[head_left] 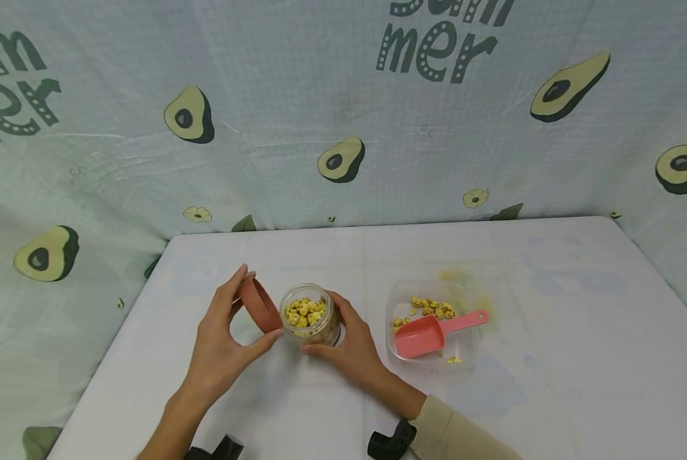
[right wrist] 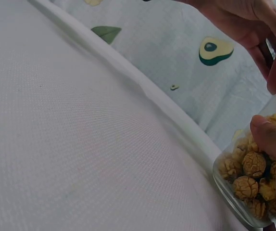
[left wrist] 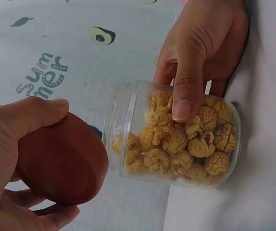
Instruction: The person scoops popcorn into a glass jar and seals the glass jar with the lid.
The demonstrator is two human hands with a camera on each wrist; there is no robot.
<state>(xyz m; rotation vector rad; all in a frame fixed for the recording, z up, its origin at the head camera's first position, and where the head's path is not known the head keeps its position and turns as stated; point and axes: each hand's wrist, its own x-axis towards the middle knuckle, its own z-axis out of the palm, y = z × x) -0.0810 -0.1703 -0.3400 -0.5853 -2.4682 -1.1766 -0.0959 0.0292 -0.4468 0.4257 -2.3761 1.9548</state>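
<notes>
My left hand (head_left: 216,348) grips a reddish-brown jar lid (head_left: 260,305) between thumb and fingers. The lid is tilted, its hollow underside facing the left wrist camera (left wrist: 61,166). Just right of it stands a clear jar (head_left: 320,332), uncapped and filled with yellow caramel popcorn (head_left: 305,312). The lid's edge comes right up to the jar's threaded mouth in the left wrist view. My right hand (head_left: 357,351) holds the jar from the right side, thumb (left wrist: 182,91) across its wall. In the right wrist view, the jar (right wrist: 224,185) is partly cut off at the right edge.
A clear plastic tub (head_left: 397,297) sits to the right of my right hand, with some popcorn pieces (head_left: 435,308) in it. A pink scoop (head_left: 420,337) lies in the tub, its handle over the right rim. An avocado-print curtain (head_left: 262,128) hangs behind the white table (head_left: 579,358).
</notes>
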